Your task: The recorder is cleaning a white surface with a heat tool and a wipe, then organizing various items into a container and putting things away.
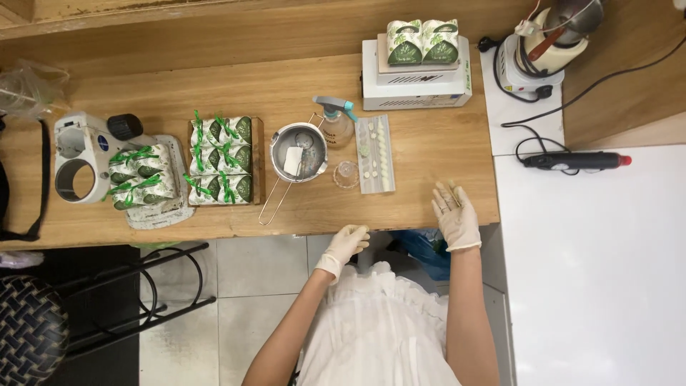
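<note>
Both of my hands wear white gloves. My right hand (454, 213) lies flat on the wooden table (429, 143) near its front right corner, fingers spread, holding nothing. My left hand (349, 241) is curled at the table's front edge, and I cannot tell whether it holds anything. Ahead of my hands lies a clear tray (376, 154) with small pale pieces in rows. A small clear round dish (346, 174) sits beside it. Further left stand a steel pot (299, 152) with a white block inside and a spray bottle (334, 120).
Green-and-white small packages with green ribbons sit on a wooden board (222, 161) and a white tray (146, 179). A white machine (416, 78) at the back carries two packages. A white device (82, 151) stands at left, a heat tool (575, 160) on the white counter at right, black stools below.
</note>
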